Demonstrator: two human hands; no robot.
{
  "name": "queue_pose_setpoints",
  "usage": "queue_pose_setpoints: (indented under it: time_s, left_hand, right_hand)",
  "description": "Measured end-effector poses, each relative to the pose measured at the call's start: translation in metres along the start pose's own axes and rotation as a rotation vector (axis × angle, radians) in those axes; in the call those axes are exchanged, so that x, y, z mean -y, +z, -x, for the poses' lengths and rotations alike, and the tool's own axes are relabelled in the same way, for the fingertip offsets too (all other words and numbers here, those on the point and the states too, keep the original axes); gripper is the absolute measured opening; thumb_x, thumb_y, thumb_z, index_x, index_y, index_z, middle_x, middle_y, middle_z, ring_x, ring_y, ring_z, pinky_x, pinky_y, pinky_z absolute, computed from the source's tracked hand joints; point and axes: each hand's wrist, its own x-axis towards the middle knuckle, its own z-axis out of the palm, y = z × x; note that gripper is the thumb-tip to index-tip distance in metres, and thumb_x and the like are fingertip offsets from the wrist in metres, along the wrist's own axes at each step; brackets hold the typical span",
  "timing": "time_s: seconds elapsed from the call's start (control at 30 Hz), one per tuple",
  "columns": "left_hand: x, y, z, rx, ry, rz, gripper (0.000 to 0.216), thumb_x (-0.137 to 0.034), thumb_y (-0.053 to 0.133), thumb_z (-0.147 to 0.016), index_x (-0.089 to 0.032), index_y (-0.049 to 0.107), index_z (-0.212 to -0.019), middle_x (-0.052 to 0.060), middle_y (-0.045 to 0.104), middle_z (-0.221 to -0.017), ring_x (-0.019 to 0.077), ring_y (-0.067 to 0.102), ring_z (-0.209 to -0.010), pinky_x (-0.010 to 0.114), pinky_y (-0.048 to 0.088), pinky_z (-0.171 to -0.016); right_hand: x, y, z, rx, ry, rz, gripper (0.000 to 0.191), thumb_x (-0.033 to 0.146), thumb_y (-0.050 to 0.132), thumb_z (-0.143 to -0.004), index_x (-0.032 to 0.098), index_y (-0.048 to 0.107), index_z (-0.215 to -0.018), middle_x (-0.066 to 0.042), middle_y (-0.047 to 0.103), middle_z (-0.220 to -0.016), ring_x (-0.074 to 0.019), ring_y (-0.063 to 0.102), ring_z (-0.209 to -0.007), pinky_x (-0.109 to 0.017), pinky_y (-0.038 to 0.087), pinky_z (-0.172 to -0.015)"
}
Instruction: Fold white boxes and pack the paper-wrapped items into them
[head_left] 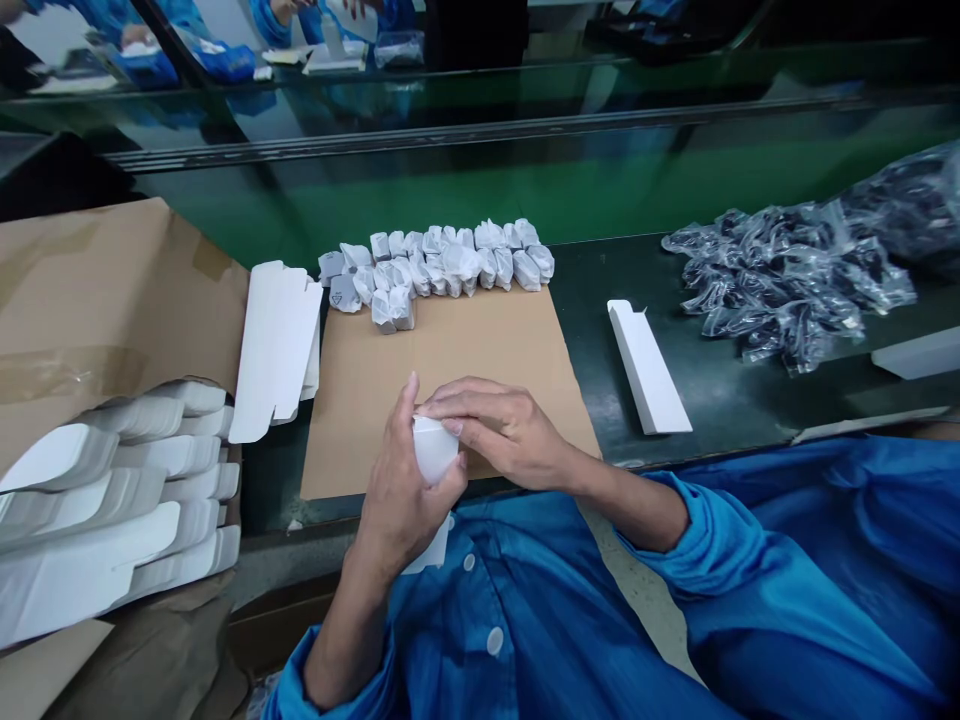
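Blue smock sleeves (pixel 750 560) lead to both hands at the bench's (pixel 592 330) near edge. The left hand (pixel 401 490) is clenched around a small white carton (pixel 435 452), while the right hand (pixel 502 430) lies flat-fingered on its top flap. Beyond, paper-wrapped packets (pixel 435 265) line a cardboard sheet (pixel 480 345), one with a grey mark too small to read. A brown box (pixel 90 290) at left holds flat carton blanks (pixel 112 500).

Cool, even light falls from overhead, bright enough that the stacked white cartons (pixel 112 500) almost wash out. The dark green surface (pixel 600 340) has a dull sheen and the plastic bags (pixel 787 280) glint. Shadows are faint and soft. Focus is crisp on the left hand (pixel 401 495), right hand (pixel 502 430) and small white box (pixel 435 450); the metal rail (pixel 450 135) bows, and the far background smears.
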Motion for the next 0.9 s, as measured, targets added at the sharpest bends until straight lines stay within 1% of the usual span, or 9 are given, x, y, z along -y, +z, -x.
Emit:
queue_pose_setpoints:
  time_s: [0.1, 0.2, 0.37, 0.5, 0.57, 0.67, 0.73, 0.83, 0.9]
  left_hand:
    - [0.000, 0.000, 0.002, 0.014, -0.029, 0.057, 0.082, -0.033, 0.062, -0.086, -0.023, 0.016, -0.154, 0.018, 0.033, -0.157, 0.0317, 0.046, -0.137, 0.047, 0.048, -0.105]
    - [0.003, 0.002, 0.004, 0.038, -0.076, 0.140, 0.079, -0.035, 0.061, -0.088, -0.023, 0.017, -0.153, 0.018, 0.039, -0.153, 0.0299, 0.049, -0.136, 0.047, 0.048, -0.106]
    - [0.008, 0.003, 0.005, -0.010, -0.146, 0.276, 0.079, -0.039, 0.065, -0.084, -0.019, 0.025, -0.149, 0.019, 0.043, -0.149, 0.0300, 0.050, -0.134, 0.046, 0.046, -0.108]
    - [0.018, 0.009, -0.004, -0.170, -0.266, 0.444, 0.077, -0.040, 0.070, -0.081, -0.018, 0.033, -0.144, 0.017, 0.052, -0.139, 0.0283, 0.057, -0.126, 0.041, 0.051, -0.101]
    - [0.027, 0.014, -0.014, -0.288, -0.371, 0.565, 0.066, -0.045, 0.063, -0.086, -0.019, 0.036, -0.140, 0.015, 0.061, -0.126, 0.0264, 0.064, -0.114, 0.040, 0.056, -0.092]
    - [0.044, 0.019, -0.033, -0.405, -0.427, 0.658, 0.047, -0.044, 0.041, -0.095, -0.020, 0.038, -0.135, 0.013, 0.066, -0.113, 0.0231, 0.069, -0.104, 0.040, 0.057, -0.088]
    - [0.055, 0.017, -0.041, -0.436, -0.404, 0.608, 0.040, -0.038, 0.040, -0.095, -0.019, 0.043, -0.130, 0.013, 0.064, -0.118, 0.0233, 0.065, -0.112, 0.043, 0.052, -0.098]
    - [0.066, 0.006, -0.036, -0.455, -0.342, 0.442, 0.039, -0.029, 0.057, -0.086, -0.017, 0.054, -0.123, 0.015, 0.053, -0.139, 0.0284, 0.043, -0.138, 0.051, 0.028, -0.118]
    - [0.066, -0.004, -0.024, -0.350, -0.170, 0.190, 0.045, -0.023, 0.057, -0.086, -0.016, 0.053, -0.130, 0.015, 0.044, -0.149, 0.0289, 0.029, -0.146, 0.051, 0.018, -0.122]
  right_hand:
    - [-0.008, 0.006, 0.007, -0.020, -0.129, 0.094, 0.027, 0.027, 0.056, -0.095, 0.015, 0.069, -0.116, -0.013, 0.068, -0.116, -0.0181, 0.064, -0.111, -0.034, 0.054, -0.095]
    - [-0.015, 0.012, 0.010, -0.035, -0.170, 0.264, 0.029, 0.031, 0.055, -0.095, 0.018, 0.067, -0.118, -0.012, 0.068, -0.117, -0.0186, 0.064, -0.112, -0.033, 0.054, -0.096]
    - [-0.015, 0.016, 0.002, 0.145, -0.191, 0.445, 0.028, 0.028, 0.046, -0.097, 0.020, 0.068, -0.113, -0.010, 0.068, -0.119, -0.0195, 0.062, -0.112, -0.033, 0.053, -0.095]
    - [-0.020, 0.002, -0.040, 0.383, -0.143, 0.487, 0.029, 0.031, 0.045, -0.099, 0.024, 0.067, -0.116, -0.005, 0.066, -0.124, -0.0196, 0.060, -0.114, -0.032, 0.050, -0.093]
    - [-0.031, -0.008, -0.074, 0.379, -0.082, 0.596, 0.031, 0.029, 0.043, -0.101, 0.026, 0.063, -0.124, -0.004, 0.064, -0.128, -0.0210, 0.059, -0.114, -0.033, 0.048, -0.091]
    - [-0.056, -0.017, -0.121, 0.311, -0.015, 0.971, 0.041, 0.010, 0.039, -0.097, 0.022, 0.057, -0.131, -0.011, 0.054, -0.139, -0.0282, 0.051, -0.120, -0.039, 0.045, -0.087]
    - [-0.070, -0.015, -0.138, 0.387, -0.015, 1.131, 0.043, 0.004, 0.037, -0.094, 0.017, 0.058, -0.128, -0.016, 0.051, -0.139, -0.0315, 0.047, -0.122, -0.041, 0.044, -0.085]
    - [-0.077, -0.011, -0.138, 0.454, -0.032, 1.164, 0.036, 0.006, 0.035, -0.096, 0.013, 0.061, -0.120, -0.019, 0.055, -0.132, -0.0320, 0.045, -0.122, -0.041, 0.041, -0.086]
    - [-0.071, -0.015, -0.128, 0.465, -0.014, 1.137, 0.029, 0.013, 0.042, -0.096, 0.013, 0.061, -0.118, -0.018, 0.058, -0.128, -0.0307, 0.048, -0.119, -0.038, 0.041, -0.084]
